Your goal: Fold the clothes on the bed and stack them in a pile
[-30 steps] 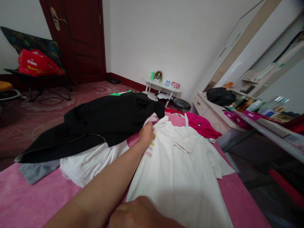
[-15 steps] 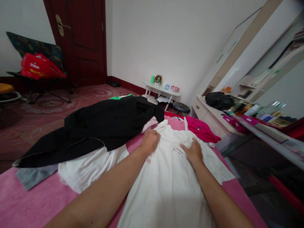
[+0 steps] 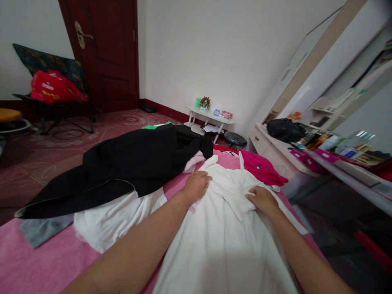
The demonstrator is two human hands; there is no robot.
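A long white dress with a thin strap lies spread lengthwise in front of me on a pink bed cover. My left hand is closed at the dress's left edge near the waist, its fingertips partly lost in the folds. On the other side, my right hand pinches a fold of the dress between thumb and fingers. Creases run across the cloth between both hands. Left of the dress lies a black garment, on top of a white garment and a grey cloth.
A bright pink garment lies beyond the dress. At right stands a dressing table with a black bag and several bottles. A low white table is by the wall. A folding chair holds a red bag.
My right hand has moved right and turned inward, now pinching a fold and drawing the dress's upper part rightward. My left hand stays at about the same spot on the dress.
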